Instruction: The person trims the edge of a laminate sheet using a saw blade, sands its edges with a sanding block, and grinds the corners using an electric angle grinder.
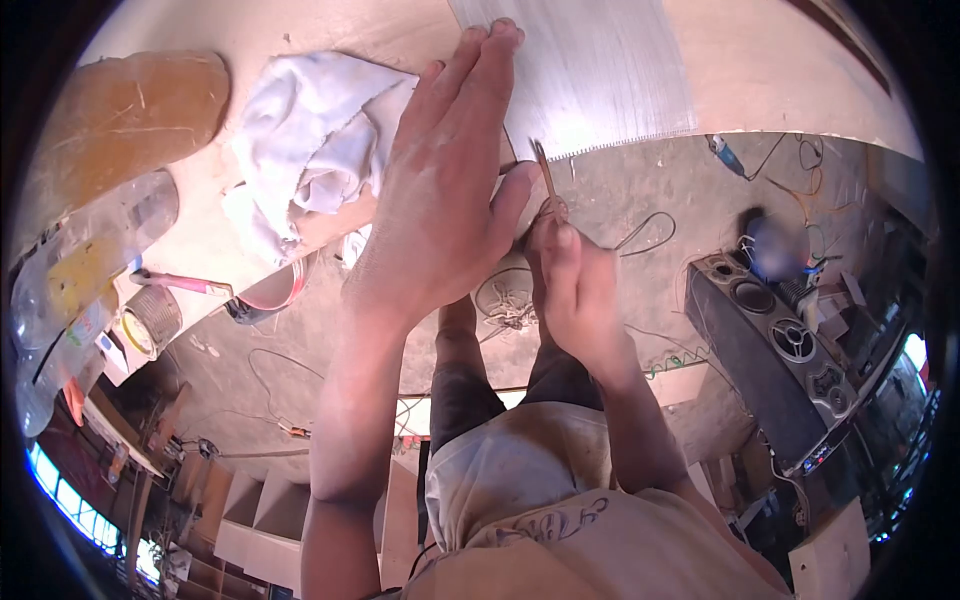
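My left hand (440, 180) lies flat with its fingers stretched out, over the left edge of a grey-white sheet (610, 80) on the pale work surface. The sheet has a fine jagged lower edge. My right hand (575, 280) is closed around a thin brown tool (548, 180) with a dark narrow tip pointing up, close to the left thumb and the surface's front edge. I cannot tell the tool's exact kind. Left of my left hand sits a crumpled white cloth (320, 150).
A rounded brown piece (150, 105), clear plastic bottles (80, 260), a tin can (152, 320) and a pink-handled brush (185, 283) lie at the left. A tall black speaker (765, 350) stands on the concrete floor at right, near cables and a blue-ended tool (725, 155).
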Tool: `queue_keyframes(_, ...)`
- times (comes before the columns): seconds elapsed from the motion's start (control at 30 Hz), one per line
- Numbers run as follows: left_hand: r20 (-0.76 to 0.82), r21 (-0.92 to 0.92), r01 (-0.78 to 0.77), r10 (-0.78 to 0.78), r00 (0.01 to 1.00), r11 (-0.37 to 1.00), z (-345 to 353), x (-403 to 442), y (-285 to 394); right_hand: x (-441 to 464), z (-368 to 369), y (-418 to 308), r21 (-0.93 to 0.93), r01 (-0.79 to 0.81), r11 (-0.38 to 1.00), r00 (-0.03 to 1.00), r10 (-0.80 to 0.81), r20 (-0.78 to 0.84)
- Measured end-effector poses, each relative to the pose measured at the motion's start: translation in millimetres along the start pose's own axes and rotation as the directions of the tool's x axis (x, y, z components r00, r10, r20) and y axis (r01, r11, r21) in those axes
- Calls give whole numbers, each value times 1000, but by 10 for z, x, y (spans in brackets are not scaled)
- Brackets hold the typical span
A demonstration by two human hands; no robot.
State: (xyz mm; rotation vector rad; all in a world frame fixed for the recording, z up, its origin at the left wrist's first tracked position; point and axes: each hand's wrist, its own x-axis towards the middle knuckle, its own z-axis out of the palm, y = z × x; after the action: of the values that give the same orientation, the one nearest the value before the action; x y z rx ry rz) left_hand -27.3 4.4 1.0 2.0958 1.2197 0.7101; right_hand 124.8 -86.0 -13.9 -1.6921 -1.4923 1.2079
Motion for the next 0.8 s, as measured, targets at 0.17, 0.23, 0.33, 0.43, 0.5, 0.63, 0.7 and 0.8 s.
queue_keyframes(0.17, 45, 28, -10, 9, 999, 1000, -16, 9, -28, 15, -75, -132, 101, 79, 992, 993, -68, -100)
queue_keyframes(0.23, -51, 0, -85, 85, 995, 996, 45, -18, -58, 170, -73, -153, 43, 61, 997, 996, -59, -64)
queue_keyframes(0.33, -28, 11, -56, 56, 998, 998, 36, -20, -46, 288, -115, -268, 149, -71, 986, 997, 64, 48)
queue_keyframes(0.43, -15, 13, -36, 36, 999, 999, 35, -23, -52, 299, -41, -214, 138, -96, 986, 994, 89, 59)
queue_keyframes(0.5, -13, 17, -31, 31, 999, 999, 31, -17, -51, 306, -21, -188, 97, -77, 992, 997, 74, 38)
queue_keyframes(0.63, -7, 21, -27, 27, 1000, 999, 32, -18, -51, 324, -8, -247, 131, -92, 987, 995, 87, 39)
queue_keyframes(0.7, 0, 20, -22, 22, 1000, 1000, 28, -14, -55, 217, 40, -104, -177, 78, 981, 996, -86, -38)
queue_keyframes(0.8, 23, 21, -2, 1, 1000, 1000, -4, 6, -20, 3, 11, 21, -11, 41, 999, 999, -42, -27)
